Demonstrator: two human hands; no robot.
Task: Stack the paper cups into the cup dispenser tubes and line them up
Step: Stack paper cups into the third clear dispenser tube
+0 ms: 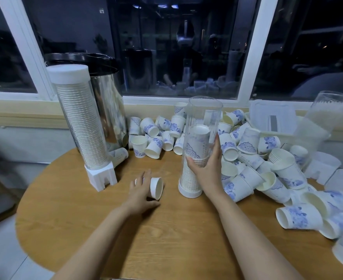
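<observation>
Head view shows three dispenser tubes on a round wooden table (166,229) set against a dark window. At the left, the full tube (79,122) stands upright on a white notched base under a white cap, packed from top to bottom with nested cups whose rims show as fine rings. The middle tube (204,118) stands near the table's centre on a white round base. A stack of cups fills its lower part, the top ones carry a blue lace-like print, and its upper part holds nothing. The right hand (206,166) is wrapped round this tube about halfway up, with fingers and thumb clamped on the clear wall. An empty tube (324,118) leans at the far right, beside a clear plastic bin (273,120).

The left hand (141,190) grips a single paper cup (156,187) lying on its side on the table, between the two standing tubes. The thumb is below the cup, the fingers are over it, and its white mouth faces the camera.

Loose cups (247,154), white with blue flower or lace prints, are heaped behind and to the right of the middle tube, and some are nested in short stacks.

A shiny metal vessel (108,102) is partly hidden behind the full tube. Cups at the lower right are cut off by the frame edge.
</observation>
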